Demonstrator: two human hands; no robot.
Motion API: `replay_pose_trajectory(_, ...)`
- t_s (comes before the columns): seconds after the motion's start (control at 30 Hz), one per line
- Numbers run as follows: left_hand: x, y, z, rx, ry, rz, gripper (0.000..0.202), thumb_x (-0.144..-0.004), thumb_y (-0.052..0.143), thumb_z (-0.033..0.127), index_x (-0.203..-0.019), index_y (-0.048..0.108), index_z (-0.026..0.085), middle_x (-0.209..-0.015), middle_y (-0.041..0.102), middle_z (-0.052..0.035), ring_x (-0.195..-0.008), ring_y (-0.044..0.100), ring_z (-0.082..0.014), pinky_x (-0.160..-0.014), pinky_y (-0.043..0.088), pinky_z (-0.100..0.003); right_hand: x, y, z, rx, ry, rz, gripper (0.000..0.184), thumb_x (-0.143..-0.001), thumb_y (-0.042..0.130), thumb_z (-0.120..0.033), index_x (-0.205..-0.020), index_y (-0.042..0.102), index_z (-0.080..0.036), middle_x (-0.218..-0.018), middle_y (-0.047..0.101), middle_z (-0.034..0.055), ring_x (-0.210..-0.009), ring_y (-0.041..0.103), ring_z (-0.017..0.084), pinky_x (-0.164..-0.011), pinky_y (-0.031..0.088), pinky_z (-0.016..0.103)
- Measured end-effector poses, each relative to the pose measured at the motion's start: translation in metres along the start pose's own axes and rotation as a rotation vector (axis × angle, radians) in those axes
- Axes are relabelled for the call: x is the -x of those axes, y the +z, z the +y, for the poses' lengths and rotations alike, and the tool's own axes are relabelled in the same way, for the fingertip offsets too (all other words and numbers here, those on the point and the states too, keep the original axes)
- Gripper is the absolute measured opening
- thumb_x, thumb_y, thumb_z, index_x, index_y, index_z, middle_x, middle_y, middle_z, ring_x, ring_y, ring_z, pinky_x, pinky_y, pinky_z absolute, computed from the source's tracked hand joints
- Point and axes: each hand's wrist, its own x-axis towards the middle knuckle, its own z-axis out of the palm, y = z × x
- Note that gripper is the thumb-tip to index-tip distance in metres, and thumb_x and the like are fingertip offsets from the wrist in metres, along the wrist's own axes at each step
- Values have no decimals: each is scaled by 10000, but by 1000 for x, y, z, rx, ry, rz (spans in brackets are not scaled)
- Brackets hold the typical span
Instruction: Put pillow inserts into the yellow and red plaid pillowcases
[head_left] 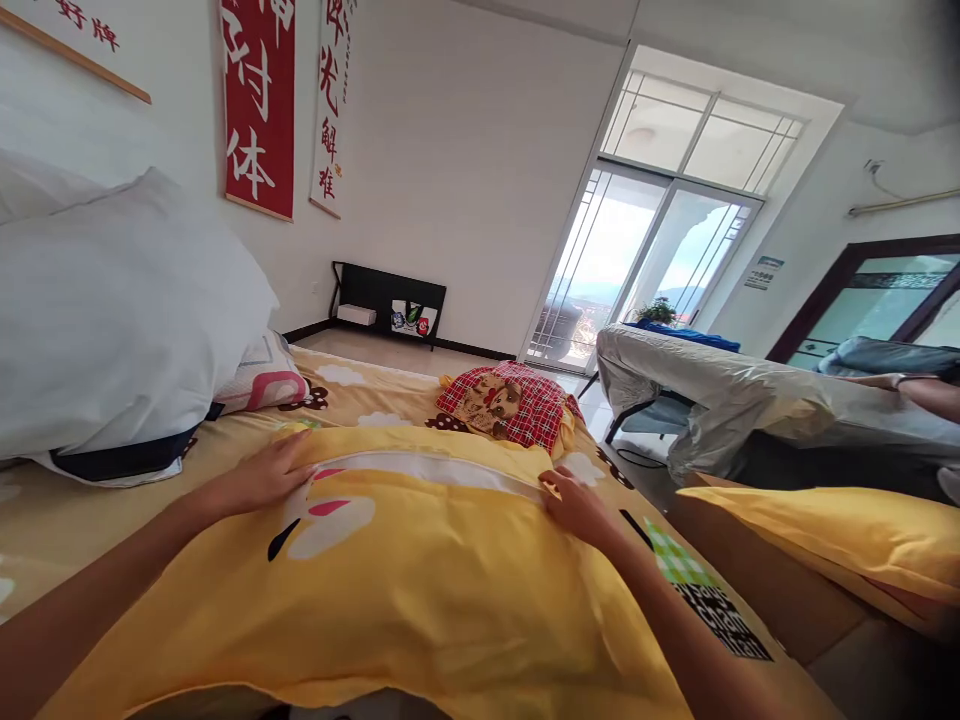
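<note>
A yellow pillowcase (pixel 450 560) with a white band and a pink, white and black print spreads across the bed in front of me. My left hand (pixel 266 472) grips its far left part, beside the printed pattern. At the far right corner, the curled fingers of my right hand (pixel 576 505) pinch the fabric near the end of the white band. The near edge of the pillowcase hangs slightly apart at the bottom of the view. Just beyond it lies a red checked cloth bundle (pixel 517 400) with a dog print.
White pillows (pixel 127 330) are piled at the left on the patterned bedsheet (pixel 345 375). At right, another yellow pillow (pixel 847 525) rests on a cardboard box (pixel 757 560). Behind it stands a plastic-covered table (pixel 697 390), with another person's arm (pixel 930 395) over it.
</note>
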Motion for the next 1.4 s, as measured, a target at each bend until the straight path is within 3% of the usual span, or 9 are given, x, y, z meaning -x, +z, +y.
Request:
replay_pose_trajectory(0.07, 10, -18, 30, 73, 119, 51, 662, -892, 328, 526, -1451, 372, 172, -1522, 371, -101, -1399, 327, -294, -1132, 285, -421, 3, -24, -12, -119, -126, 91, 308, -869, 438, -218, -1115, 624, -217, -1168, 614, 79, -1003, 590, 198, -887, 428, 319)
replay_pose_trajectory(0.17, 24, -20, 84, 144, 430, -77, 583, -939, 253, 533, -1439, 399, 270, -1495, 426, -34, -1373, 373, -245, -1129, 283, -371, 8, -32, -53, -316, -372, 87, 309, -938, 398, -361, -1069, 656, -254, -1094, 659, 61, -997, 599, 206, -897, 443, 336)
replay_pose_trajectory(0.33, 21, 26, 131, -25, 468, -255, 615, -911, 270, 620, -1020, 688, 182, -1039, 710, -154, -990, 641, -330, -933, 422, -457, 9, 23, -114, -329, -366, -68, 339, -957, 400, -418, -882, 692, -263, -921, 707, 46, -871, 632, 204, -792, 472, 315)
replay_pose_trajectory(0.47, 15, 43, 124, 69, 365, -202, 590, -924, 248, 591, -892, 684, 195, -932, 720, -134, -895, 661, -304, -796, 460, -401, 10, 37, -108, -360, -346, -96, 327, -959, 399, -416, -865, 680, -277, -903, 711, 37, -833, 636, 199, -736, 478, 308)
replay_pose_trajectory(0.63, 27, 40, 100, -71, 183, 36, 588, -914, 265, 604, -841, 681, 195, -910, 707, -156, -926, 633, -329, -844, 425, -457, 21, 21, -52, -319, -207, 18, 391, -956, 375, -455, -752, 622, -232, -832, 674, 40, -788, 601, 206, -732, 459, 343)
replay_pose_trajectory(0.83, 30, 41, 84, -29, 212, -41, 611, -930, 228, 613, -837, 675, 207, -911, 710, -124, -923, 639, -293, -860, 426, -438, 39, 43, -24, -333, -175, 106, 440, -980, 294, -446, -706, 561, -229, -797, 642, 40, -779, 582, 193, -730, 457, 319)
replay_pose_trajectory(0.97, 27, 36, 73, -100, 199, 42, 580, -913, 285, 616, -939, 687, 199, -1045, 689, -146, -1061, 586, -322, -941, 395, -462, 36, 21, -24, -244, -176, 55, 454, -961, 312, -456, -674, 567, -215, -757, 646, 41, -719, 565, 182, -692, 421, 304)
replay_pose_trajectory(1.23, 27, 0, 62, -6, 130, -81, 554, -878, 332, 651, -946, 627, 187, -966, 698, -124, -899, 642, -294, -749, 458, -374, 30, -10, -11, -173, -151, 26, 478, -927, 310, -541, -615, 485, -225, -679, 595, 39, -653, 523, 181, -627, 353, 299)
replay_pose_trajectory(1.4, 13, -29, 65, -54, 305, 183, 402, -883, 389, 541, -779, 573, 200, -888, 651, -95, -850, 596, -253, -777, 444, -368, 25, -28, -30, -221, -252, 42, 375, -882, 456, -556, -715, 511, -225, -850, 595, 51, -786, 534, 193, -730, 411, 318)
